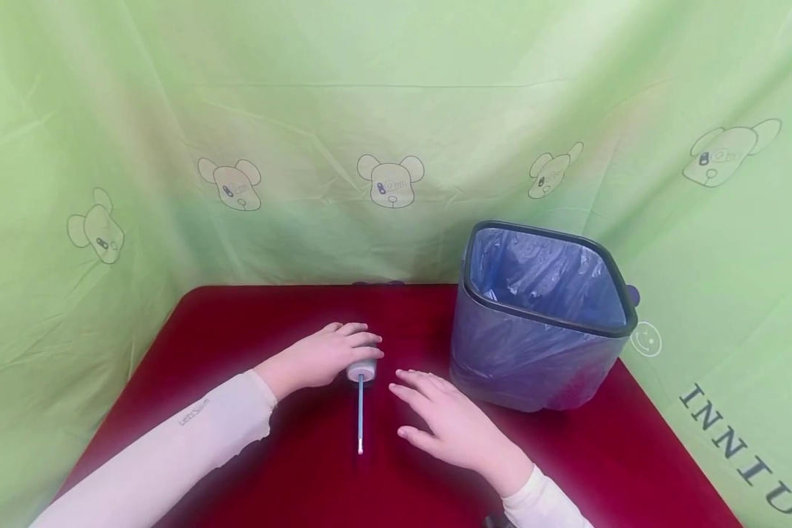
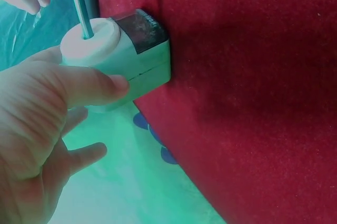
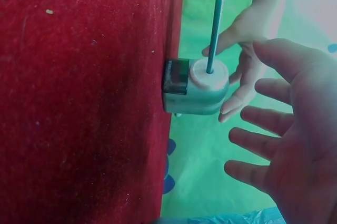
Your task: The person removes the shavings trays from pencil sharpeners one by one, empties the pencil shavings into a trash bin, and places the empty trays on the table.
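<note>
A pencil sharpener with a dark see-through window sits on the red table. From its round face sticks a blue-green pencil, the pale eraser end pointing towards me. My left hand holds the sharpener from above, with the thumb along one side and at least one finger behind it, as the left wrist view shows. Some of its other fingers stand off the body. To the right of the pencil hovers my right hand, fingers spread and touching nothing.
A bin lined with a clear plastic bag stands on the table at the right, beyond my right hand. Green curtains printed with bear heads enclose the red table at the back and sides.
</note>
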Demonstrator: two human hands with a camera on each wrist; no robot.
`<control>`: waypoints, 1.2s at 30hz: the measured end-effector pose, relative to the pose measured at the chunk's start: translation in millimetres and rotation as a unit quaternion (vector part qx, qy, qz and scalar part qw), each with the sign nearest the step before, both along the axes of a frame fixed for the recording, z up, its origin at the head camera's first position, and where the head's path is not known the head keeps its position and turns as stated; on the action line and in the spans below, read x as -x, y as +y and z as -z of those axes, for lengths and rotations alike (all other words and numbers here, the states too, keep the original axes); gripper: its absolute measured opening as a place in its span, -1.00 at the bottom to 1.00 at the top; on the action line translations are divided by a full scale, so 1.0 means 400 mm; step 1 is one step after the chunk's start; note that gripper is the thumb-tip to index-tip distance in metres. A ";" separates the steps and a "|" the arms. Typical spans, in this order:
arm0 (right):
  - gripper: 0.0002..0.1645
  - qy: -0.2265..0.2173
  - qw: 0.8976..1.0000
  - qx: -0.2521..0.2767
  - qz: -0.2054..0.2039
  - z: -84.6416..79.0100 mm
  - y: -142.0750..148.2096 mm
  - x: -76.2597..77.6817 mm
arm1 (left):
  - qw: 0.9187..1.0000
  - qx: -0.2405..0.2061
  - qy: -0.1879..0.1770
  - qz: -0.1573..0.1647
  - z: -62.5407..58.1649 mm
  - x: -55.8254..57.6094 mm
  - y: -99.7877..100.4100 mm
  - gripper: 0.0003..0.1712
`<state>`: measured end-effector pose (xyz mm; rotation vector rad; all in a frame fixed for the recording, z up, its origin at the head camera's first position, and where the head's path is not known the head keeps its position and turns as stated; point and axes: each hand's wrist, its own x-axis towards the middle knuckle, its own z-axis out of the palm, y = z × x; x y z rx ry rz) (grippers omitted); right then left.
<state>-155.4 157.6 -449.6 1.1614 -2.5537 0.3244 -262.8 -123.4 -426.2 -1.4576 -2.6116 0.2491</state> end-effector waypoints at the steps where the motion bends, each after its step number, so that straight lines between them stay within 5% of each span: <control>1: -0.27 0.002 1.000 -0.001 0.003 0.001 0.000 0.000 | 1.000 0.001 0.003 0.003 -0.001 0.000 0.001 -0.09; 36: -0.28 -0.027 0.997 0.004 0.071 0.035 -0.010 0.002 | 0.998 0.015 0.052 0.040 0.021 0.014 0.036 -0.37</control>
